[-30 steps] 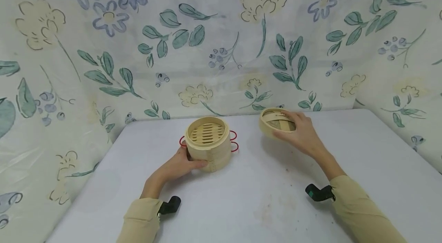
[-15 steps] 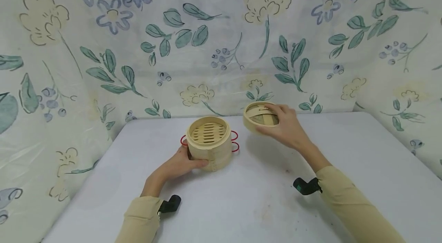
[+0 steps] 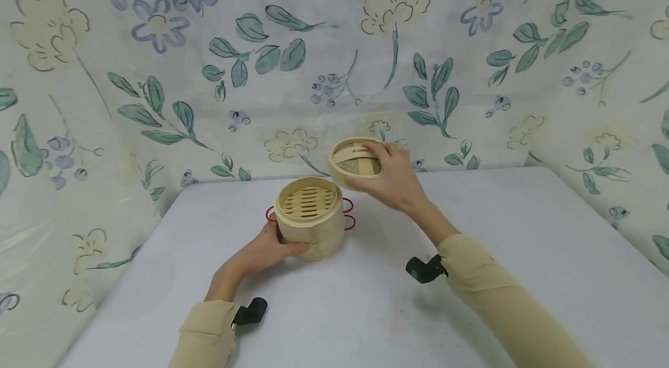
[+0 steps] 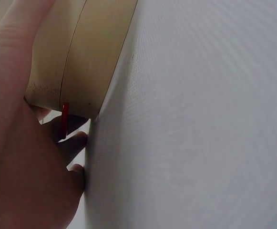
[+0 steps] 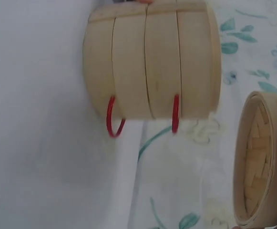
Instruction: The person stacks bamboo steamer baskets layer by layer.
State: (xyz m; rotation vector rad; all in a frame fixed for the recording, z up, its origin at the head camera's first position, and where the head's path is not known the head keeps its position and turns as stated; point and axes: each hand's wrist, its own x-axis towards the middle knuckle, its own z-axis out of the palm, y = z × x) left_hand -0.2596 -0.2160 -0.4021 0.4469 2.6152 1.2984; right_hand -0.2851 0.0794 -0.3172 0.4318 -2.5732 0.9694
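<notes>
A round bamboo steamer with red wire handles stands on the white table, its slatted inside showing. My left hand grips its near left side; in the left wrist view the palm lies against the steamer wall. My right hand holds the bamboo lid tilted in the air, just up and right of the steamer. The right wrist view shows the steamer side-on and the lid's underside at the right.
A floral cloth hangs behind the table and at both sides. The table's far edge runs just behind the steamer. Small black devices sit at both wrists. Bare tabletop lies to the right and in front.
My right hand has carried the lid up and leftward, from the table's right side to just beside the steamer. The left hand has stayed on the steamer.
</notes>
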